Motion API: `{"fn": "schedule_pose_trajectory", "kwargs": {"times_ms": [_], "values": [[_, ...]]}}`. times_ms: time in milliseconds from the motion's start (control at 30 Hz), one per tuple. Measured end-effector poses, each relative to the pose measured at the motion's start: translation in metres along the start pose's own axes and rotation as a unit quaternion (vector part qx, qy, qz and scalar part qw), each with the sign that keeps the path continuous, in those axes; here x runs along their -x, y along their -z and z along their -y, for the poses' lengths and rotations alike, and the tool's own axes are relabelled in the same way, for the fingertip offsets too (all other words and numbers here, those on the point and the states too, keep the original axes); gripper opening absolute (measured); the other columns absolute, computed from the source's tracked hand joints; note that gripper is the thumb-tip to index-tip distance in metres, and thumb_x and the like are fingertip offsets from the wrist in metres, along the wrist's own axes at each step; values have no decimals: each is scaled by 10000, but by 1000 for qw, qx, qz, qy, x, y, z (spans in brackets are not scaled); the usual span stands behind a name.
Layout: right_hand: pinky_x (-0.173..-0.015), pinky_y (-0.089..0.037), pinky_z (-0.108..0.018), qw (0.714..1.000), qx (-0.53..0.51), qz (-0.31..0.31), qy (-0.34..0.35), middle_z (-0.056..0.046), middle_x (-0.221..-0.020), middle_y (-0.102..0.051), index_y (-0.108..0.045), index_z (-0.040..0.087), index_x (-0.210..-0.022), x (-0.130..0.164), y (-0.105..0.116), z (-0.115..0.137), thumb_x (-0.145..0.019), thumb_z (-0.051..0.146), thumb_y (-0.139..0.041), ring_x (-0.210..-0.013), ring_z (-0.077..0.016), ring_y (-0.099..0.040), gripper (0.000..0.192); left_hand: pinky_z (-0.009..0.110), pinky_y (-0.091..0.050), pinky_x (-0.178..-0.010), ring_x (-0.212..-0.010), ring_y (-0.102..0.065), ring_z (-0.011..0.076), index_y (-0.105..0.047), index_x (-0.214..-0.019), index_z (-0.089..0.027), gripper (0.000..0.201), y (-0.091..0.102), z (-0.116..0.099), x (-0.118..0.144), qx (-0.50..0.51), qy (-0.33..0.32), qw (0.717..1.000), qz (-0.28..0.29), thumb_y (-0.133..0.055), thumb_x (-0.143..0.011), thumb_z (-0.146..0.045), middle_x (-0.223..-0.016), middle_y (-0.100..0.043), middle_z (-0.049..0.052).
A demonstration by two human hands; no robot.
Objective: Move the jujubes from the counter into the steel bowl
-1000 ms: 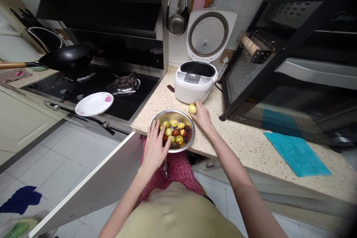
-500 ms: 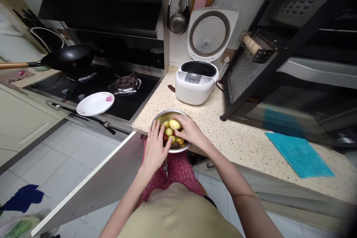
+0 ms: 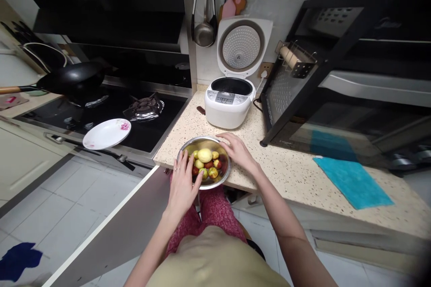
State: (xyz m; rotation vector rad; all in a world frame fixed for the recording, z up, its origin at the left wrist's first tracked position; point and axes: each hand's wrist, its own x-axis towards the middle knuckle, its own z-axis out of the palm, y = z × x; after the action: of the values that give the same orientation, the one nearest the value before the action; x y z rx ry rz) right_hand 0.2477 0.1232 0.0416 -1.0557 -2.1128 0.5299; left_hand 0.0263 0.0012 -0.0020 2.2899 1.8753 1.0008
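Observation:
A round metal bowl (image 3: 225, 174) sits at the counter's front edge, jutting slightly past it. In it lie several green and reddish-brown fruits (image 3: 213, 172) that look like jujubes, with a larger pale yellow oval fruit (image 3: 204, 155) on top. My left hand (image 3: 182, 181) rests over the bowl's left side, fingers spread and thumb apart, holding no fruit. At the right rim is my right hand (image 3: 238, 152), its fingers stretched along the far edge and thumb apart, also without fruit.
Behind the bowl stands a white rice cooker (image 3: 226, 110), lid raised. A floral plate (image 3: 107, 134) overhangs the stove's front edge, with a wok (image 3: 72, 78) farther left. A cabinet door (image 3: 111, 233) juts out at left. A blue cloth (image 3: 353, 182) and black oven (image 3: 336, 121) are at right.
My right hand has moved off the large yellow fruit to the bowl's right rim, leaving that fruit on top. My left hand stays at the left side. The view has shifted slightly.

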Motion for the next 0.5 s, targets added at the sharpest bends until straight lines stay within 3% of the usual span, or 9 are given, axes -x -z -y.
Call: {"fn": "schedule_pose_trajectory", "kwargs": {"times_ms": [100, 367, 500], "values": [[-1087, -499, -476, 998, 32, -28, -38, -107, -1278, -703, -685, 212, -1254, 1, 3, -19, -984, 126, -490, -1222, -250, -640, 343, 671, -264, -1275, -1613, -240, 358, -343, -1618, -201, 600, -1, 0, 0, 5, 2, 1000, -6, -470, -1071, -413, -1688, -359, 194], [-1135, -484, -478, 998, -25, 55, -34, -119, -1370, -691, -699, 192, -1296, 0, 3, -38, -929, 69, -517, -1281, -235, -639, 428, 669, -261, -1277, -1611, -244, 363, -371, -1601, -177, 589, 0, 0, -1, 0, 3, 1000, 2, -476, -1069, -406, -1682, -366, 206], [-1035, -551, -432, 990, -80, 115, -24, -111, -1332, -720, -712, 206, -1293, -2, 11, -42, -893, 97, -601, -1216, -238, -680, 430, 671, -247, -1281, -1612, -244, 358, -356, -1608, -193, 597, 1, -1, -1, -1, 6, 1000, -2, -474, -1069, -421, -1685, -364, 197]]}}
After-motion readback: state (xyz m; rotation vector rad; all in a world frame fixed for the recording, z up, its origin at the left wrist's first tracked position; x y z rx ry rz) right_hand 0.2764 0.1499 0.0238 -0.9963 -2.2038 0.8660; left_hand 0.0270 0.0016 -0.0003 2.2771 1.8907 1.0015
